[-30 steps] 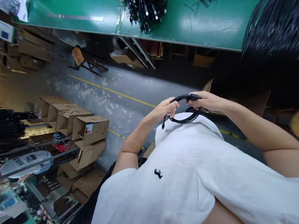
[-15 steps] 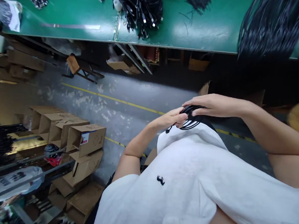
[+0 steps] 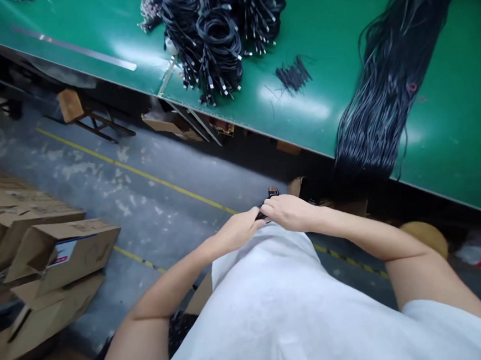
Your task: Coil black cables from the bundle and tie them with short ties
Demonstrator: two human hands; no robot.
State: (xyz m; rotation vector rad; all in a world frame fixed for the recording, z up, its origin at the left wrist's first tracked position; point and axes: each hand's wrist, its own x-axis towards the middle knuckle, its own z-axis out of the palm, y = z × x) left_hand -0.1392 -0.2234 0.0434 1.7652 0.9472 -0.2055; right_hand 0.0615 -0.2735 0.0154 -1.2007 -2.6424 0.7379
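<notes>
While coiled cables (image 3: 217,43) sit heaped near the green table's (image 3: 87,25) front edge, the left hand (image 3: 236,233) and right hand (image 3: 291,212) meet below that edge, fingers closed on a largely hidden black cable (image 3: 272,192).

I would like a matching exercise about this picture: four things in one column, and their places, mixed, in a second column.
1. coiled cables
2. loose cable bundle
3. cardboard boxes
4. small black cable

A. on the floor, at left
B. pinched between left hand and right hand
C. piled on the green table
D. hanging over the table's edge

Pairs: 1-C, 2-D, 3-A, 4-B.
</notes>
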